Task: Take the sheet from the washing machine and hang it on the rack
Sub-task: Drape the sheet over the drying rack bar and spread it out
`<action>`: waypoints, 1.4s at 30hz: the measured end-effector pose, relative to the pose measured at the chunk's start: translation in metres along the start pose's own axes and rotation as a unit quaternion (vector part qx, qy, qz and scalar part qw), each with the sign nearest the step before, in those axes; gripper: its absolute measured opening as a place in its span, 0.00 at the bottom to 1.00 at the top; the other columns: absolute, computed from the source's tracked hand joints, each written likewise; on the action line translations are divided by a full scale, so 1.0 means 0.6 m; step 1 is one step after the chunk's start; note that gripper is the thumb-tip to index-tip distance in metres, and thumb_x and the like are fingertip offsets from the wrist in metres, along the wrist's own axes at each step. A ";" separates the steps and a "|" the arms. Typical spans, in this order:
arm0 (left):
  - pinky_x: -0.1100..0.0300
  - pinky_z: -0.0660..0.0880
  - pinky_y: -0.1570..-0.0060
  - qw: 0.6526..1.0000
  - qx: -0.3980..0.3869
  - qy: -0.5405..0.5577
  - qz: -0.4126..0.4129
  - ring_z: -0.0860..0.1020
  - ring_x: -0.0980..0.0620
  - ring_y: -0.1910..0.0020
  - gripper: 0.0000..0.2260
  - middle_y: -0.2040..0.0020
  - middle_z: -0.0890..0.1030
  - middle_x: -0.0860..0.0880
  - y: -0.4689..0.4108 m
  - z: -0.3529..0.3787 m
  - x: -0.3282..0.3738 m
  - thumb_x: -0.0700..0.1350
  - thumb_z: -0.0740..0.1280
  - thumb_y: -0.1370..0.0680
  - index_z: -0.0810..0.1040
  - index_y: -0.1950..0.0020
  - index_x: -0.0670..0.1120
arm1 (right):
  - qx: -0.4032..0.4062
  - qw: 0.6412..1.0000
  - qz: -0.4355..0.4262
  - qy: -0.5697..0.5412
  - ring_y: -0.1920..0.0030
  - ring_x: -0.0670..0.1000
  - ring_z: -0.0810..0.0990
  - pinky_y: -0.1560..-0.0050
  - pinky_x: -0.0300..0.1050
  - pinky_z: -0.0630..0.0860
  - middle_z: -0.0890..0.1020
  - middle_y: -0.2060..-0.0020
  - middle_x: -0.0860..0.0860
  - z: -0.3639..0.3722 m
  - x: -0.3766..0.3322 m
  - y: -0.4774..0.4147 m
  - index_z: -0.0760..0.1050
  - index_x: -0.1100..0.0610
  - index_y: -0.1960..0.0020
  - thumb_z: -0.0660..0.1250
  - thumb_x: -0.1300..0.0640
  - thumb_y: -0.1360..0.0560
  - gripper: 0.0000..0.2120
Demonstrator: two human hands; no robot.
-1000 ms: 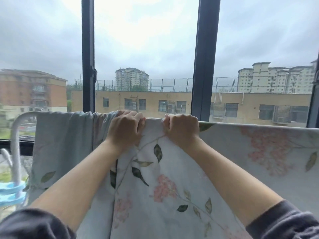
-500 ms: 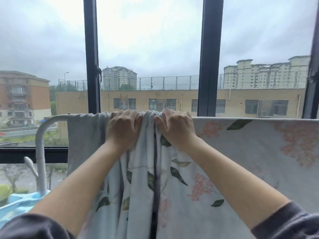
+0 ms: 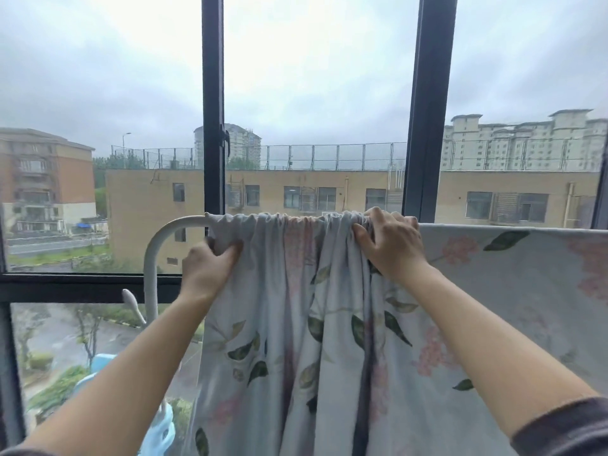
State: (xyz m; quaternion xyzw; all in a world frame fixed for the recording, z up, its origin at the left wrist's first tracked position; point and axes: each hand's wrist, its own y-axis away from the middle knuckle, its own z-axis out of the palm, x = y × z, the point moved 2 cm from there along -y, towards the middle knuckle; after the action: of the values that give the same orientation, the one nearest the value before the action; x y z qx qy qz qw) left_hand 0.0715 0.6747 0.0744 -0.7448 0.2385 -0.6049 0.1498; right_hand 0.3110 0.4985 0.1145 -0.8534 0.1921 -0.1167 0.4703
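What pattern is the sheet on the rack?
Floral: pale grey-blue fabric sheet printed with pink blossoms, green leaves; head view.

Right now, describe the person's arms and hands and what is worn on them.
The left hand and right hand are bare: no gloves, rings or watch show. The forearms are uncovered. A dark grey sleeve covers the right arm at the bottom corner of the view.
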 end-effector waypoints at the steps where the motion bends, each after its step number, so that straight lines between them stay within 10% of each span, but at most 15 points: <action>1: 0.57 0.70 0.58 1.000 0.001 0.016 0.008 0.77 0.46 0.55 0.11 0.55 0.81 0.45 -0.005 -0.004 0.007 0.52 0.69 0.25 0.78 0.53 0.44 | -0.004 1.000 -0.001 0.000 0.55 0.54 0.74 0.50 0.51 0.63 0.71 0.62 0.47 0.000 -0.002 0.000 0.69 0.54 0.50 0.47 0.38 0.25 0.22; 5: 0.58 0.76 0.60 0.948 -0.105 0.249 -0.168 0.79 0.49 0.59 0.06 0.58 0.83 0.48 -0.033 -0.025 0.044 0.48 0.69 0.25 0.81 0.55 0.47 | -0.011 1.000 0.004 -0.006 0.57 0.53 0.73 0.50 0.51 0.64 0.71 0.63 0.47 -0.003 -0.005 0.002 0.68 0.54 0.51 0.48 0.39 0.24 0.20; 8: 0.54 0.77 0.55 0.924 -0.275 0.152 -0.216 0.80 0.48 0.58 0.10 0.55 0.82 0.44 -0.028 -0.016 0.057 0.51 0.67 0.23 0.79 0.51 0.44 | -0.011 1.000 0.008 -0.003 0.59 0.52 0.70 0.51 0.51 0.64 0.71 0.63 0.47 -0.005 -0.009 0.001 0.68 0.54 0.53 0.48 0.39 0.24 0.20; 13: 0.56 0.72 0.60 0.972 -0.066 0.195 -0.113 0.75 0.47 0.59 0.10 0.58 0.77 0.45 -0.104 -0.060 0.094 0.45 0.60 0.19 0.74 0.59 0.46 | -0.017 1.000 0.015 0.005 0.59 0.50 0.67 0.51 0.50 0.64 0.71 0.63 0.46 -0.007 -0.007 0.002 0.69 0.53 0.51 0.45 0.37 0.26 0.23; 19: 0.60 0.72 0.70 0.958 -0.282 0.022 -0.047 0.73 0.51 0.73 0.09 0.68 0.76 0.45 -0.079 -0.044 0.092 0.43 0.71 0.26 0.76 0.66 0.44 | -0.094 0.995 0.033 0.000 0.53 0.53 0.74 0.48 0.53 0.63 0.75 0.54 0.50 -0.019 -0.023 -0.018 0.67 0.52 0.47 0.47 0.37 0.26 0.21; 23: 0.62 0.71 0.74 0.988 -0.047 0.134 -0.054 0.73 0.51 0.76 0.06 0.72 0.75 0.47 -0.165 -0.111 0.096 0.36 0.65 0.26 0.79 0.62 0.41 | -0.120 0.992 0.044 0.006 0.50 0.54 0.76 0.44 0.57 0.64 0.76 0.53 0.50 -0.021 -0.042 -0.024 0.68 0.48 0.45 0.51 0.39 0.24 0.17; 28: 0.58 0.74 0.65 0.961 -0.231 -0.010 -0.153 0.78 0.45 0.59 0.20 0.51 0.80 0.42 -0.161 -0.116 0.033 0.55 0.74 0.32 0.80 0.48 0.44 | -0.114 0.987 0.112 -0.001 0.46 0.55 0.73 0.35 0.62 0.59 0.74 0.51 0.51 -0.009 -0.080 -0.027 0.71 0.50 0.51 0.54 0.47 0.25 0.10; 35: 0.53 0.79 0.51 0.944 -0.285 -0.053 -0.156 0.81 0.47 0.52 0.25 0.50 0.81 0.42 -0.113 -0.118 0.007 0.60 0.74 0.31 0.78 0.46 0.42 | -0.089 0.986 0.137 0.032 0.45 0.58 0.71 0.37 0.56 0.61 0.77 0.47 0.54 -0.010 -0.110 -0.023 0.71 0.54 0.49 0.55 0.51 0.25 0.10; 38: 0.56 0.77 0.59 0.936 -0.342 0.060 -0.062 0.79 0.50 0.61 0.08 0.57 0.80 0.45 -0.096 -0.115 0.039 0.49 0.69 0.23 0.78 0.52 0.45 | -0.095 0.984 0.147 0.040 0.44 0.59 0.70 0.36 0.56 0.61 0.77 0.46 0.55 -0.013 -0.118 -0.019 0.70 0.54 0.49 0.54 0.51 0.25 0.10; 42: 0.57 0.75 0.63 0.937 -0.133 0.303 -0.108 0.75 0.51 0.63 0.04 0.63 0.75 0.49 -0.157 -0.142 0.060 0.46 0.65 0.21 0.77 0.52 0.47 | -0.116 0.981 0.148 0.051 0.41 0.59 0.70 0.33 0.58 0.60 0.75 0.42 0.54 -0.021 -0.118 -0.016 0.69 0.52 0.46 0.53 0.50 0.24 0.11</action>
State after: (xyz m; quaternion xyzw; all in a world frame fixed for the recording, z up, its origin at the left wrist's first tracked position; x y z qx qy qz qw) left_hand 0.0108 0.7402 0.1714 -0.5605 0.2691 -0.7773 -0.0962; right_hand 0.2448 0.5246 0.1276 -0.8572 0.3525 -0.0659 0.3695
